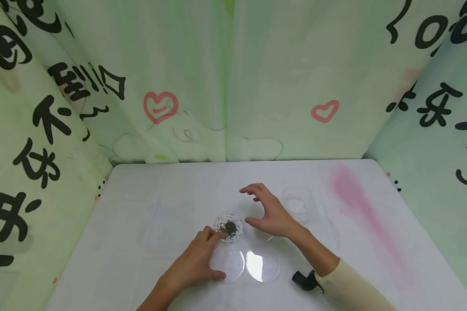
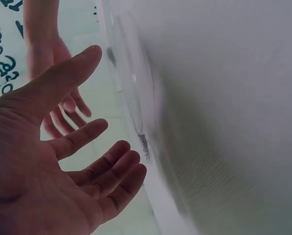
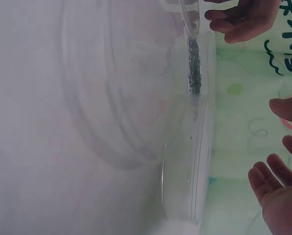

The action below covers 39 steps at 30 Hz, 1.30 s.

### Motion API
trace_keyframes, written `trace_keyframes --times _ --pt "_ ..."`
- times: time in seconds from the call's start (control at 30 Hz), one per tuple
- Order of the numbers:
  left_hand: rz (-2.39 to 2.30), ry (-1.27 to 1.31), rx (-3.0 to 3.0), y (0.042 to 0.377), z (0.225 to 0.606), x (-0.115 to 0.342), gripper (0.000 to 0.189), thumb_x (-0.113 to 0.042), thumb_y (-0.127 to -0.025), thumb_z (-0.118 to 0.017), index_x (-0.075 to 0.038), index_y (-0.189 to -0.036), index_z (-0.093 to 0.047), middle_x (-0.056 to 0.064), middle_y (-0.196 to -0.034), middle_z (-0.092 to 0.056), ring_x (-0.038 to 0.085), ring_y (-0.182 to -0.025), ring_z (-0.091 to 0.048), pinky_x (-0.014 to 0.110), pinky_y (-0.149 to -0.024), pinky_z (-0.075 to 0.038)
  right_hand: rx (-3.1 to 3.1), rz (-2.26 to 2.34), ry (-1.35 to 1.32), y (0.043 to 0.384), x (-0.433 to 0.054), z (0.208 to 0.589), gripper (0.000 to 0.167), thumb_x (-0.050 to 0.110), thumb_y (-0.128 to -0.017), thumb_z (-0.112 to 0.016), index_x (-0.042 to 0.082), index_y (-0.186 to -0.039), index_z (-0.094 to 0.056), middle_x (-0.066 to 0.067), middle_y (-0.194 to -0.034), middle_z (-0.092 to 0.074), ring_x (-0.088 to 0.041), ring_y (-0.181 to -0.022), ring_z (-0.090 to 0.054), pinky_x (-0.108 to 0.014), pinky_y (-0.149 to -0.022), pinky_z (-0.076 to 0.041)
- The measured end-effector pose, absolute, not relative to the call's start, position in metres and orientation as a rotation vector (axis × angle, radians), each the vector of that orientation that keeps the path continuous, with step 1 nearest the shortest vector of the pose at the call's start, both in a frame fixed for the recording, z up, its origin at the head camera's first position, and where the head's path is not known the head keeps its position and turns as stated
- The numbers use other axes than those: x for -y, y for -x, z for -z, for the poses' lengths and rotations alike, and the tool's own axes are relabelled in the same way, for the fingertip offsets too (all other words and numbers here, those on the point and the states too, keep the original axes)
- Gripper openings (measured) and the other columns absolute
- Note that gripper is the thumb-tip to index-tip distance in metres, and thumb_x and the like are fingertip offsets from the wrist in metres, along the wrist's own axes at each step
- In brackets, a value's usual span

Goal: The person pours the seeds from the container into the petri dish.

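Note:
A clear round dish holds a heap of dark granules with scattered specks around it. In front of it lie two clear, shallow round dishes, the left one and the right one. My left hand is beside the left dish, thumb and fingers spread apart and holding nothing. In the left wrist view its fingers look clear of the dishes. Right of the granules, my right hand hovers with parted fingers, also holding nothing. From the right wrist, the dark granules appear edge-on behind clear walls.
A clear plastic container stands at the back right, beyond the right hand. A black curved piece is at the right sleeve's cuff. The white tabletop carries a pink smear on the right. Printed curtains surround the table.

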<state>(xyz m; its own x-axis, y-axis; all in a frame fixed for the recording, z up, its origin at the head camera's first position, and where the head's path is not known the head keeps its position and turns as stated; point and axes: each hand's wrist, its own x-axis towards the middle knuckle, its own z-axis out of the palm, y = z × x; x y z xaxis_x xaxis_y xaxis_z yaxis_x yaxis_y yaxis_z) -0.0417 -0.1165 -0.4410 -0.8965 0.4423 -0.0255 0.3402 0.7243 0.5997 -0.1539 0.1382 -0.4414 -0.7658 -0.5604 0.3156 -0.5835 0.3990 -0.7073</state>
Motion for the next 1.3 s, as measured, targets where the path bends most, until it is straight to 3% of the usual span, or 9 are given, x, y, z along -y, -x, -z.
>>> trace_keyframes --times 0.57,0.97,1.3 --pt "-0.731 -0.653 -2.806 0.033 0.453 0.107 0.093 -0.03 -0.061 -0.1 -0.008 -0.139 -0.055 0.002 -0.116 -0.05 0.018 -0.101 -0.049 0.033 -0.084 -0.05 3.03 -1.093 -1.294 0.155 -0.096 0.451 0.091 0.019 -0.077 -0.086 0.013 -0.157 -0.043 -0.01 -0.153 -0.046 -0.029 -0.142 -0.045 -0.051 -0.114 -0.044" --pt "-0.677 -0.679 -2.845 0.031 0.453 0.104 0.087 -0.024 -0.06 -0.099 -0.011 -0.135 -0.056 0.003 -0.114 -0.05 0.018 -0.098 -0.049 0.033 -0.082 -0.049 3.029 -0.994 -1.418 0.157 -0.094 0.448 0.085 0.012 -0.075 -0.083 0.007 -0.153 -0.048 -0.011 -0.145 -0.054 -0.028 -0.132 -0.056 -0.048 -0.111 -0.047" --pt "-0.617 -0.688 -2.829 0.029 0.45 0.107 0.09 -0.029 -0.061 -0.1 -0.013 -0.138 -0.056 0.001 -0.11 -0.047 0.016 -0.095 -0.046 0.03 -0.08 -0.049 3.029 -0.998 -1.467 0.156 -0.097 0.449 0.082 0.007 -0.072 -0.082 0.006 -0.148 -0.053 -0.01 -0.141 -0.054 -0.028 -0.13 -0.056 -0.046 -0.109 -0.049"
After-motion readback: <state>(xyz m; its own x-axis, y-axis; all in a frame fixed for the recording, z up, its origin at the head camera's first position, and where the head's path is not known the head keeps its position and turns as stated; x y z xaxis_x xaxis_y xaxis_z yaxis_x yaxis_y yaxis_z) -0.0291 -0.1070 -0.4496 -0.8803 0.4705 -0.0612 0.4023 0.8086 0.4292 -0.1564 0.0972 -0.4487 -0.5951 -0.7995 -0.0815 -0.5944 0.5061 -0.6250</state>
